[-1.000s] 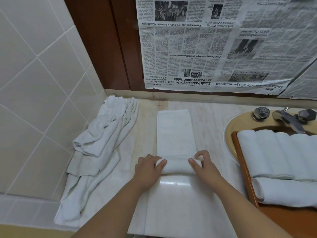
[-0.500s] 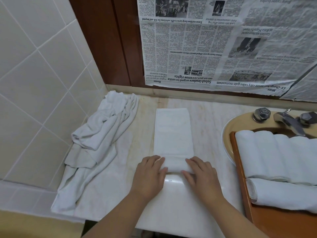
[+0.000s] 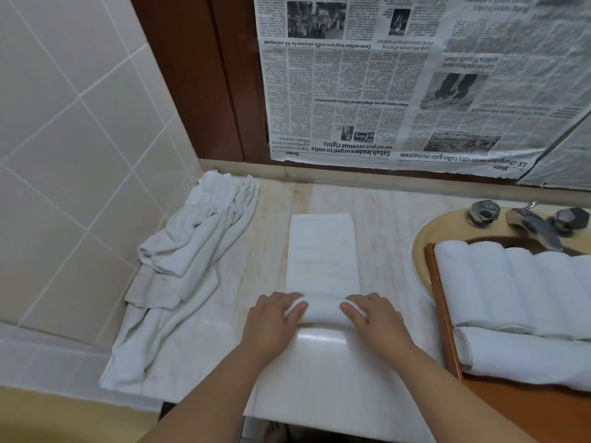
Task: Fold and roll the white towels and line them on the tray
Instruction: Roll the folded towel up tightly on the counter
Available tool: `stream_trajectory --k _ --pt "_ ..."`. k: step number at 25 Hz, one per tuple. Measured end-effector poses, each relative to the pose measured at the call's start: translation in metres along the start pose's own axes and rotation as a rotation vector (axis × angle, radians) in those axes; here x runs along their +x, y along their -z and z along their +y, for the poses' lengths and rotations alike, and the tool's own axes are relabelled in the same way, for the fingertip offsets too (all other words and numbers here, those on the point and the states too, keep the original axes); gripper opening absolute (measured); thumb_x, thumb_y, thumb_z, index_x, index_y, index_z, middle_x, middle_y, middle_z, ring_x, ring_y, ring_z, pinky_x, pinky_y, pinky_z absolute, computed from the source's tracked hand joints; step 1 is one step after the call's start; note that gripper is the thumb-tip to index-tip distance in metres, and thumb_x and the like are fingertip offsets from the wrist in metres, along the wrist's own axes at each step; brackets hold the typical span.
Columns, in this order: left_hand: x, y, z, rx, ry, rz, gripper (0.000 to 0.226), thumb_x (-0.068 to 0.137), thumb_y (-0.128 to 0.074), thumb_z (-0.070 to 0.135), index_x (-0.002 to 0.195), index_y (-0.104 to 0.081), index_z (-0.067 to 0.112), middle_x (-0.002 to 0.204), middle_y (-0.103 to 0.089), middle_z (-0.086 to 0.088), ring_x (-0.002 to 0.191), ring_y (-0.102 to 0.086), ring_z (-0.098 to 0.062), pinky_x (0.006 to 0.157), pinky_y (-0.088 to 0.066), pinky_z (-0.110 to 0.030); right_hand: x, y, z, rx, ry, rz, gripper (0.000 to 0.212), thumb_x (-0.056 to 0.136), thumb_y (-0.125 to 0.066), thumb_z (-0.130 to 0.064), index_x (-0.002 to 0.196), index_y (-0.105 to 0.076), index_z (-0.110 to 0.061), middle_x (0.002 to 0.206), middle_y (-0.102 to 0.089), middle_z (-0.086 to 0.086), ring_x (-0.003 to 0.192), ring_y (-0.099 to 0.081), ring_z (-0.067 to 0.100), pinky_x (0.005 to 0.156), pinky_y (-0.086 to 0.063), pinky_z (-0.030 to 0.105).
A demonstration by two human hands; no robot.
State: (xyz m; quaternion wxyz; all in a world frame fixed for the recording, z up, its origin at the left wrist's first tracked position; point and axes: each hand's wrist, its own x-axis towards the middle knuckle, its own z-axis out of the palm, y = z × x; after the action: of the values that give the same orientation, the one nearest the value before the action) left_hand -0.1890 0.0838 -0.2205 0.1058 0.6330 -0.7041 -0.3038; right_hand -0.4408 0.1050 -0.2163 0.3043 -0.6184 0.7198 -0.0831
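A folded white towel (image 3: 323, 254) is laid flat on the marble counter (image 3: 224, 340) as a long narrow strip, with its near end wound into a short roll (image 3: 323, 310). The roll is held at both ends. The left hand (image 3: 271, 321) is placed over the left end with the fingers curved down onto the cloth; the right hand (image 3: 374, 318) is placed likewise over the right end. Both hands are seen to be grasping the roll, and the bare middle of the roll is exposed between them. Beyond the grip, the unrolled length of the towel is stretched away toward the wall, flat and square to the counter edge.

Well to the left of the grip, a heap of loose white towels (image 3: 192, 260) is piled against the tiled wall (image 3: 73, 155), part of it trailing to the counter's near edge. To the right of the grip, a wooden tray (image 3: 443, 302) is set across a basin (image 3: 425, 238). On the tray, a row of rolled towels (image 3: 518, 286) is lined side by side, touching one another, and one further rolled towel (image 3: 527, 356) is laid crosswise on the near side of that row. Behind the tray, a tap (image 3: 531, 223) with two handles is noted. Newspaper sheets (image 3: 399, 84) are fixed upside down to the wall beyond the grip.
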Motion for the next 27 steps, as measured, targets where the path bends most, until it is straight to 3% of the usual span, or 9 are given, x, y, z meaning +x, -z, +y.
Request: stream_trajectory --k 4,8,11,14,17,20,22,25,27 --pt "0.002 0.002 0.004 -0.103 0.089 -0.040 0.038 0.102 -0.037 0.065 0.126 -0.062 0.048 0.116 -0.065 0.012 0.116 -0.049 -0.020 0.102 -0.042 -0.040 0.005 0.005 0.002 0.169 -0.077 -0.050 0.050 0.088 -0.037 -0.084 0.106 -0.059 -0.044 0.106 -0.062 -0.020 0.105 -0.059 0.010 0.100 -0.047 0.043" --pt "0.003 0.001 0.013 -0.259 0.130 0.095 0.016 0.099 -0.054 0.059 0.106 -0.052 0.045 0.102 -0.059 0.013 0.105 -0.046 -0.016 0.091 -0.045 -0.039 0.011 0.008 -0.005 0.308 -0.141 -0.041 0.040 0.090 -0.049 -0.077 0.099 -0.044 -0.038 0.087 -0.052 -0.021 0.088 -0.059 0.012 0.086 -0.050 0.040" --pt "0.007 -0.008 0.025 -0.021 -0.012 0.362 0.008 0.093 -0.073 0.031 0.098 -0.066 0.034 0.101 -0.058 0.007 0.095 -0.052 -0.021 0.077 -0.046 -0.034 0.018 0.005 -0.015 0.306 -0.211 0.054 0.037 0.091 -0.053 -0.071 0.090 -0.050 -0.035 0.087 -0.056 -0.017 0.091 -0.058 0.017 0.086 -0.052 0.043" --pt "0.001 -0.032 0.022 0.211 -0.260 0.424 0.038 0.075 -0.077 0.003 0.108 -0.071 0.022 0.097 -0.066 0.004 0.086 -0.063 -0.025 0.075 -0.043 -0.034 0.027 0.004 -0.023 0.166 -0.290 0.175 0.032 0.092 -0.057 -0.061 0.081 -0.056 -0.031 0.093 -0.054 -0.007 0.096 -0.054 0.022 0.085 -0.053 0.042" --pt "-0.011 -0.045 0.008 0.318 -0.397 0.434 0.033 0.096 -0.058 0.026 0.126 -0.067 0.016 0.118 -0.069 0.001 0.110 -0.064 -0.025 0.093 -0.042 -0.036 0.037 0.005 -0.024 0.065 -0.336 0.195 0.023 0.089 -0.056 -0.049 0.077 -0.059 -0.029 0.091 -0.053 -0.004 0.093 -0.053 0.022 0.084 -0.053 0.042" --pt "-0.011 -0.041 0.003 0.341 -0.394 0.374 0.047 0.103 -0.047 0.047 0.135 -0.064 0.017 0.129 -0.065 0.002 0.120 -0.057 -0.019 0.100 -0.043 -0.033 0.042 0.004 -0.025 -0.023 -0.342 0.189 0.022 0.089 -0.052 -0.044 0.081 -0.064 -0.027 0.089 -0.054 -0.004 0.092 -0.052 0.022 0.078 -0.049 0.038" --pt "-0.005 -0.035 0.007 0.294 -0.338 0.320 0.044 0.105 -0.044 0.047 0.135 -0.063 0.020 0.127 -0.064 0.006 0.118 -0.057 -0.017 0.099 -0.045 -0.033 0.042 -0.001 -0.026 -0.092 -0.256 0.293 0.027 0.097 -0.053 -0.041 0.084 -0.065 -0.021 0.088 -0.051 -0.004 0.094 -0.052 0.024 0.075 -0.044 0.038" --pt "0.006 -0.025 0.016 0.184 -0.210 0.170 0.043 0.108 -0.033 0.047 0.138 -0.058 0.030 0.128 -0.059 0.010 0.122 -0.050 -0.017 0.101 -0.038 -0.033 0.030 -0.017 -0.018 -0.127 0.098 0.511 0.032 0.102 -0.055 -0.040 0.079 -0.063 -0.019 0.082 -0.051 -0.004 0.082 -0.052 0.023 0.069 -0.042 0.039" --pt "0.017 -0.019 0.018 0.146 -0.140 0.084 0.040 0.110 -0.027 0.046 0.135 -0.056 0.036 0.124 -0.056 0.010 0.118 -0.046 -0.018 0.100 -0.035 -0.034 0.019 -0.028 -0.003 -0.122 0.250 0.558 0.034 0.101 -0.049 -0.043 0.081 -0.066 -0.021 0.081 -0.052 -0.005 0.079 -0.053 0.023 0.067 -0.042 0.038"
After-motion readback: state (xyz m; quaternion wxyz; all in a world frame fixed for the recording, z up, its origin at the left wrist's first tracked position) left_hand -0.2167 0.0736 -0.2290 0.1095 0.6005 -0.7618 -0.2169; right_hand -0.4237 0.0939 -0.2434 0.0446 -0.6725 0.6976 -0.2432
